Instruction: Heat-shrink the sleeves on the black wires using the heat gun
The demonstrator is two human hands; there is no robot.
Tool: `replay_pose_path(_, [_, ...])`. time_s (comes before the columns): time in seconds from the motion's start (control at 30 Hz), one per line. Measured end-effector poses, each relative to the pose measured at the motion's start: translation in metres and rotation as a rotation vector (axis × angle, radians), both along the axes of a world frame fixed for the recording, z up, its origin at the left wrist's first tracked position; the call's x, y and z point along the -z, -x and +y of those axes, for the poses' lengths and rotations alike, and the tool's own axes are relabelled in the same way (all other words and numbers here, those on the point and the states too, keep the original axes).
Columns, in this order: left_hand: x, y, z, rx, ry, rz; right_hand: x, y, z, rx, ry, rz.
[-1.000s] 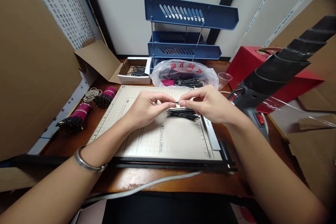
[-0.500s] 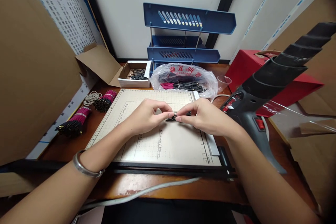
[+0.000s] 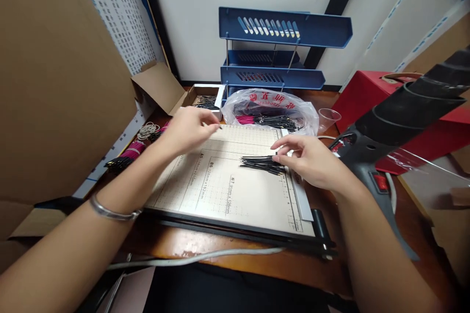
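Note:
A loose bundle of thin black wires (image 3: 260, 163) lies on the cream cutting board (image 3: 213, 195), near its right side. My right hand (image 3: 299, 156) is at the bundle's right end, its thumb and fingers apart, touching or just over the wires. Over the board's far left part is my left hand (image 3: 194, 129), its fingertips pinched on a tiny dark piece too small to name. Just beyond that hand stands an open white box (image 3: 222, 95) with black wires in it.
Behind the board sit a plastic bag (image 3: 306, 120) of wires, a clear cup (image 3: 328, 118) and a blue rack (image 3: 271, 77). A heat gun (image 3: 367, 161) and red box (image 3: 354, 90) stand right. Pink-and-black bundles (image 3: 134, 150) lie left. A cable (image 3: 220, 254) crosses the front.
My left hand has left the wires and moved left and away toward the white box. My right hand has opened, and the bundle now lies in view. The camera view has shifted left.

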State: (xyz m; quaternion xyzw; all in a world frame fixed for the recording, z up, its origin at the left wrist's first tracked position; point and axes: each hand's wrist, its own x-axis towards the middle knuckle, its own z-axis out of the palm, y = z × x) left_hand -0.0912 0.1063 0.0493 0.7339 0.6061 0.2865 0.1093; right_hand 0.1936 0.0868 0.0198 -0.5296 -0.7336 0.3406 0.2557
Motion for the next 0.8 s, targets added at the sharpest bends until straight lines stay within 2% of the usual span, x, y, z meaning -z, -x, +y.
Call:
replay_pose_path(0.13, [-0.011,0.064,0.002,-0.432,0.058,0.233,-0.001,0.000,0.000,0.105,0.047,0.076])
replay_pose_path(0.23, [-0.014,0.106,0.007,-0.561,0.086,0.290,-0.005,0.002,-0.001,0.135,0.014,0.064])
replay_pose_path(0.33, [-0.007,0.132,0.018,-0.671,0.225,0.341,-0.006,0.001,-0.002,0.123,-0.046,0.003])
replay_pose_path(0.43, [0.006,0.142,0.030,-0.687,0.269,0.336,-0.003,-0.001,-0.001,0.113,-0.084,-0.028])
replay_pose_path(0.6, [0.025,0.145,0.044,-0.680,0.280,0.312,0.003,-0.004,0.002,0.107,-0.098,-0.017])
replay_pose_path(0.7, [0.022,0.143,0.051,-0.662,0.246,0.298,0.006,-0.004,0.003,0.092,-0.092,0.001])
replay_pose_path(0.8, [0.004,0.126,0.061,-0.635,0.162,0.288,0.006,-0.003,0.003,0.081,-0.083,0.000])
